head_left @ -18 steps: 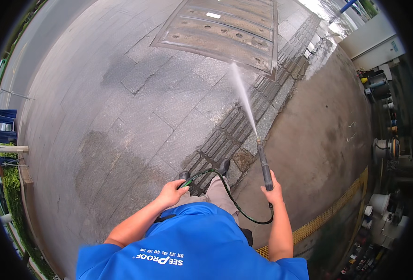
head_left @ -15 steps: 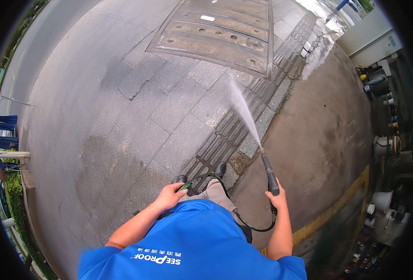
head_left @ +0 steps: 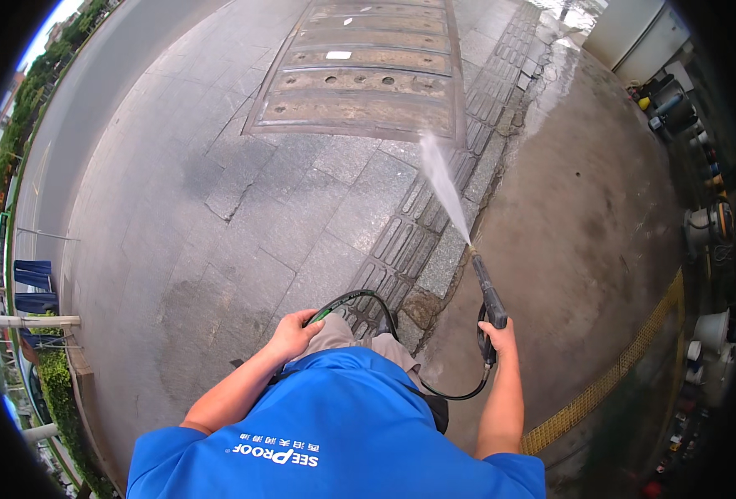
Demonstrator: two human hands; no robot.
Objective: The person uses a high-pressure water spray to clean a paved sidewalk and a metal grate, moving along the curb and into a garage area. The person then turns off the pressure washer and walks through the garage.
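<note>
My right hand (head_left: 499, 335) is closed round the grip of a black spray gun (head_left: 489, 293), which points forward and slightly left. From its nozzle a white fan of water (head_left: 444, 183) shoots toward the ribbed paving strip (head_left: 408, 237) and the near right corner of a metal cover. A dark hose (head_left: 459, 397) hangs from the gun's grip and loops across my front to the left. My left hand (head_left: 294, 334) grips that hose at waist height, its fingers wrapped round it. Below the hands, my feet are mostly hidden.
Ahead lies the large slatted metal cover (head_left: 351, 91) set into grey stone paving (head_left: 243, 216). Wet brown ground (head_left: 567, 241) stretches to the right, bordered by a yellow grating (head_left: 605, 384). Buckets and equipment (head_left: 711, 329) line the far right. A hedge (head_left: 56, 382) and a post stand left.
The view has shifted a little, with the metal cover lower and more left in it. The spray has swung slightly and now reaches near the cover's corner. Both hands keep their holds.
</note>
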